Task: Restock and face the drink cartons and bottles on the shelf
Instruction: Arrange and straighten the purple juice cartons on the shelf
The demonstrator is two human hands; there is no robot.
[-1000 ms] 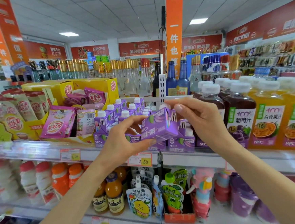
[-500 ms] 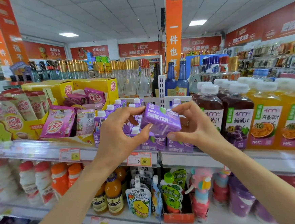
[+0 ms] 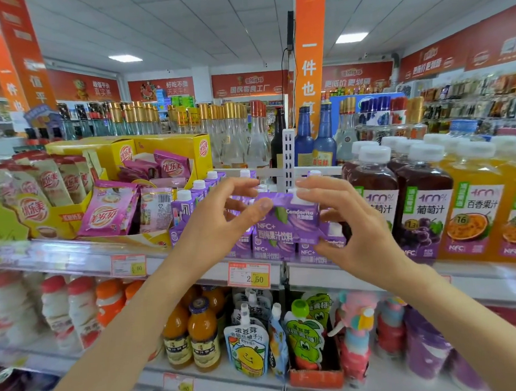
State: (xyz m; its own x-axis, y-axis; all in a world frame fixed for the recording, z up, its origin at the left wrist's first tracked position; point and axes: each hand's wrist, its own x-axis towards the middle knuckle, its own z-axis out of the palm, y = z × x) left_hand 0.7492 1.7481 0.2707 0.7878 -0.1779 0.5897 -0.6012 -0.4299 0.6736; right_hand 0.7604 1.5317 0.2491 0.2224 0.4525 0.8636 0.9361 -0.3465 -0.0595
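Observation:
A small purple juice carton (image 3: 286,224) with a white cap stands upright in the air, label toward me, just in front of the rows of matching purple cartons (image 3: 186,208) on the upper shelf (image 3: 70,256). My left hand (image 3: 216,229) pinches its upper left corner, thumb on the front and fingers arched behind. My right hand (image 3: 349,231) grips the right side, fingertips on top by the cap and thumb at the lower right corner. Both hands hide much of the carton rows behind.
Dark grape juice bottles (image 3: 424,204) and orange passion-fruit bottles (image 3: 474,209) crowd the shelf right of the cartons. A white divider post (image 3: 287,156) rises behind. Pink sachets (image 3: 110,214) in yellow boxes lie left. Pouches (image 3: 247,347) and small orange bottles (image 3: 203,335) fill the shelf below.
The carton has turned from lying tilted on its side to upright with its label facing me. Both hands moved with it, slightly up and toward the shelf.

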